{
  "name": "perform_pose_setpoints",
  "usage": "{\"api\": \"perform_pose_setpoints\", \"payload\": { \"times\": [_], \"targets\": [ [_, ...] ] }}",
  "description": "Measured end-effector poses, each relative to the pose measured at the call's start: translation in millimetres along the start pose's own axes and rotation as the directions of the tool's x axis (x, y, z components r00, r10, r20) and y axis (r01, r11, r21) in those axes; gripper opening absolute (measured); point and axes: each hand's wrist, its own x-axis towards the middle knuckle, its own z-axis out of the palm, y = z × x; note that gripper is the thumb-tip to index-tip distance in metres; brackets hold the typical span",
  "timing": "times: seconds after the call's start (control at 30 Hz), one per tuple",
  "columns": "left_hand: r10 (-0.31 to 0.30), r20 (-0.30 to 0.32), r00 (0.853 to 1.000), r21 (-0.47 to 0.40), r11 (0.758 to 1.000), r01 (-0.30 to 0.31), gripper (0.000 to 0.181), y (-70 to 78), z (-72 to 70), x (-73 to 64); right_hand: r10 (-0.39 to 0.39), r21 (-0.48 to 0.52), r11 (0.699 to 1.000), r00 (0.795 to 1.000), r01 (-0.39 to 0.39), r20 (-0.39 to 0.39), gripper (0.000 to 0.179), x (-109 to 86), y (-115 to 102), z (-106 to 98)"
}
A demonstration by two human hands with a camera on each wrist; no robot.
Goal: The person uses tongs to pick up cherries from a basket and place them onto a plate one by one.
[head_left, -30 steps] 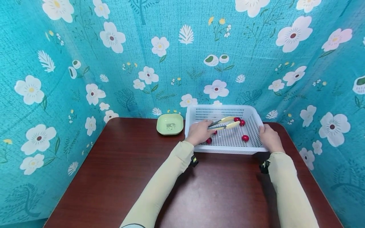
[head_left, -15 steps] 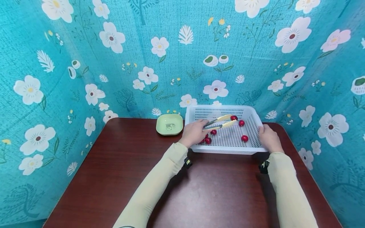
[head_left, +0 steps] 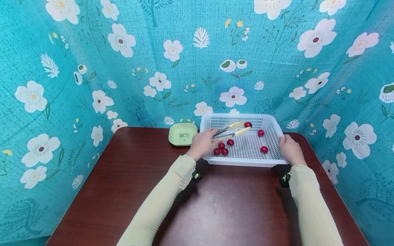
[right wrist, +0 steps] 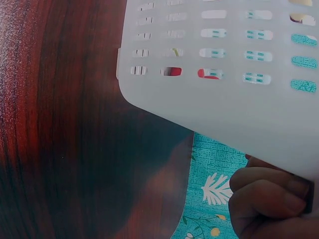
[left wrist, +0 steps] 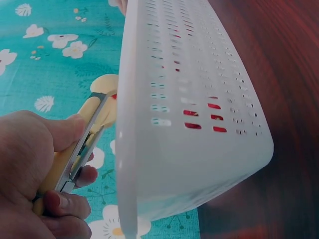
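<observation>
My left hand [head_left: 200,145] grips a pair of kitchen tongs [head_left: 235,125] with yellow tips and dark grey-and-metal arms. Between the tips is a small red round fruit [head_left: 248,125], raised over the white perforated plastic basket [head_left: 240,162]. In the left wrist view, thumb and fingers curl round the tongs [left wrist: 64,164] just outside the basket's rim [left wrist: 127,149]. My right hand [head_left: 291,149] holds the basket's right rim, fingers curled under it in the right wrist view. Several more red fruits [head_left: 225,151] lie on the basket floor, mostly grouped at its left front.
A light green square dish [head_left: 183,134] with a printed picture stands just left of the basket. Both rest near the back edge of a dark red-brown table [head_left: 135,181]. Behind hangs a blue flowered curtain [head_left: 184,68].
My left hand has moved left with the tongs, and the red fruit has come along between their tips. More fruits at the basket's left front are uncovered. The right hand stays on the rim.
</observation>
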Motion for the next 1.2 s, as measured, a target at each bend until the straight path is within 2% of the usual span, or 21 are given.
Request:
{"api": "perform_pose_setpoints", "payload": {
  "times": [0.5, 0.83, 1.2],
  "targets": [
    [0.011, -0.055, 0.998, 0.001, 1.0, -0.011, 0.05, -10.6, -17.4, -15.3, -0.004, -0.004, 1.0, 1.0, 0.004, -0.016, 0.064, -2.6, -1.3, -1.0],
    [-0.01, -0.084, 0.996, 0.019, 1.0, 0.011, 0.05, -25.0, -23.9, -27.0, -0.014, -0.013, 1.0, 1.0, 0.014, -0.023, 0.063, -1.7, -0.4, 0.2],
    [-0.029, -0.122, 0.992, -0.019, 0.999, 0.027, 0.05, -41.1, -34.2, -40.1, -0.018, -0.011, 1.0, 1.0, 0.018, -0.024, 0.062, -0.7, -0.4, 0.1]
  ]
}}
